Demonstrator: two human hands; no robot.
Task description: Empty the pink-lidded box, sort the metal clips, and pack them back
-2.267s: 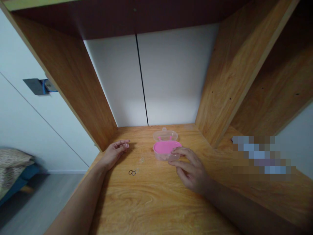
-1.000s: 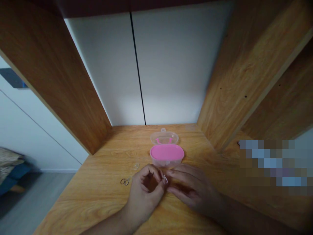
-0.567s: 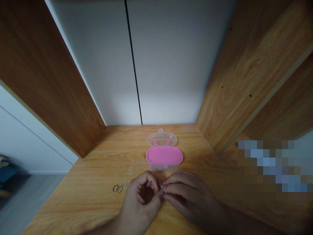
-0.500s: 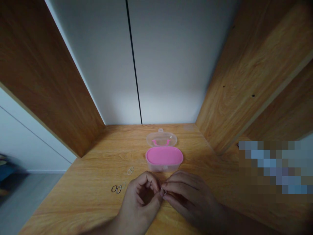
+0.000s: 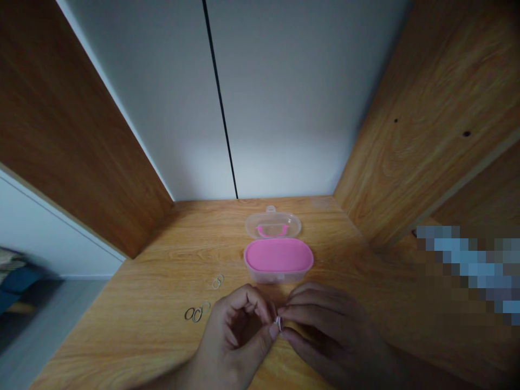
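My left hand (image 5: 235, 338) and my right hand (image 5: 329, 333) meet low in the middle of the wooden desk (image 5: 162, 281), fingertips pinched together on a tiny pale ring-like band (image 5: 278, 323). Just beyond them stands an open plastic box (image 5: 278, 260) with a pink inside, its clear lid (image 5: 273, 225) lying back behind it. Two small clear bands (image 5: 218, 281) lie on the desk left of the box. A pair of darker bands (image 5: 194, 314) lies nearer, left of my left hand.
Wooden side panels (image 5: 77, 146) rise on the left and right (image 5: 414, 124) of the desk, with a white back wall (image 5: 284, 108) between them. A blurred patch covers something on the desk at the right. Floor shows at the lower left.
My left hand came in from the left and my right hand drew back from the box; they met in front of it, pinching the small band. The view tilted down slightly.
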